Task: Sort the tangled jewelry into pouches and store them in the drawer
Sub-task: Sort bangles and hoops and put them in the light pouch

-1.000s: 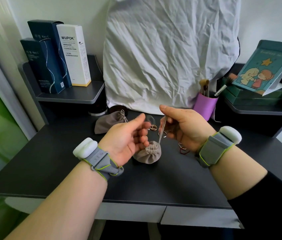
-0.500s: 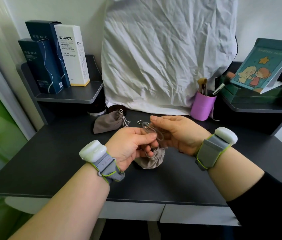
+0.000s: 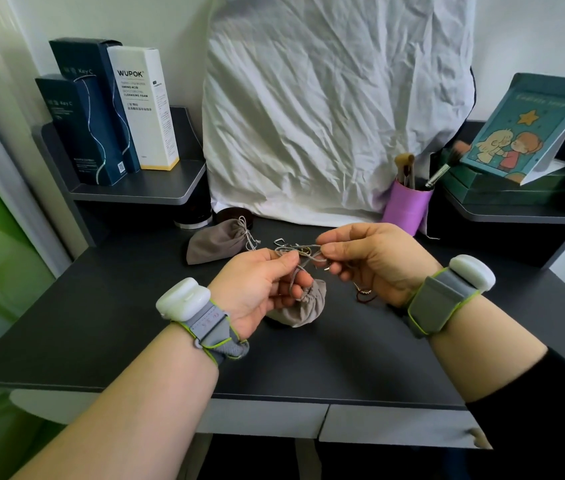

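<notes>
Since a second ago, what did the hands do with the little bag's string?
The right hand came down from its raised pull; both hands now pinch the string close together, the left hand near it. The little bag stayed closed on the desk; the other bag never moved.

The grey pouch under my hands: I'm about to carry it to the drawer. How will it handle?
The pouch looks limp: its gathered cloth slumps on the desk. Probably light. It will likely dangle from the drawstring.
</notes>
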`<state>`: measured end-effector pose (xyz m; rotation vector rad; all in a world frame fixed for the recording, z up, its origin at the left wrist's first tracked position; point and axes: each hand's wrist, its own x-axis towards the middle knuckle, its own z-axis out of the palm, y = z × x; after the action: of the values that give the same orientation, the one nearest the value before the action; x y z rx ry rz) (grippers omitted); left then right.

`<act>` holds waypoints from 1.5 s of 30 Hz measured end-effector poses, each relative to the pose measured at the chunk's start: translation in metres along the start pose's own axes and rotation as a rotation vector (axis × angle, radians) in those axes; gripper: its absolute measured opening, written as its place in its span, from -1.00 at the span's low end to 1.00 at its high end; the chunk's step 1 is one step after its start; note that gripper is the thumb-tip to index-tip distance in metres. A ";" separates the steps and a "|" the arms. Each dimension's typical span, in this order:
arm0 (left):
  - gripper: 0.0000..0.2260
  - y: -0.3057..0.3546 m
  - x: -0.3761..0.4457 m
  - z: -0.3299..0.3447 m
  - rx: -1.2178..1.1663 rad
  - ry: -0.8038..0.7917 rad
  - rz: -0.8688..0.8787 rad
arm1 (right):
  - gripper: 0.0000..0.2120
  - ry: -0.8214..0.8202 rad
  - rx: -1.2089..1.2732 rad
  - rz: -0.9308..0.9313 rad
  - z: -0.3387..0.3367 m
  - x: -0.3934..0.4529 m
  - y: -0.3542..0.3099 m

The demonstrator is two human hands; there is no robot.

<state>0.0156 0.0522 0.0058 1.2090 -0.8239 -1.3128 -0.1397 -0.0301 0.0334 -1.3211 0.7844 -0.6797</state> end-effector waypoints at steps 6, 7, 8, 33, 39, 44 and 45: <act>-0.94 -0.001 0.000 -0.003 0.006 0.016 -0.018 | -0.91 -0.083 0.028 0.017 -0.002 -0.006 -0.003; -0.93 -0.001 0.000 -0.004 -0.002 0.027 -0.016 | -0.90 -0.100 0.023 0.027 -0.003 -0.007 -0.003; -0.91 0.000 -0.001 -0.005 -0.008 0.034 -0.011 | -0.89 -0.117 0.012 0.039 -0.004 -0.008 -0.004; -0.87 -0.017 0.002 -0.003 0.867 0.252 0.642 | -0.82 -0.109 -0.409 -0.007 0.006 0.002 0.012; -0.83 -0.020 0.004 -0.004 0.904 0.230 0.794 | -0.87 -0.086 -0.352 0.047 0.009 0.006 0.017; -0.82 -0.021 0.006 -0.007 0.865 0.239 0.781 | -0.87 -0.099 -0.343 0.061 0.009 0.007 0.020; -0.82 -0.022 0.007 -0.007 0.846 0.243 0.770 | -0.87 -0.108 -0.351 0.062 0.008 0.007 0.020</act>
<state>0.0178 0.0500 -0.0177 1.4148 -1.5363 -0.1542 -0.1291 -0.0285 0.0131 -1.6292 0.8788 -0.4282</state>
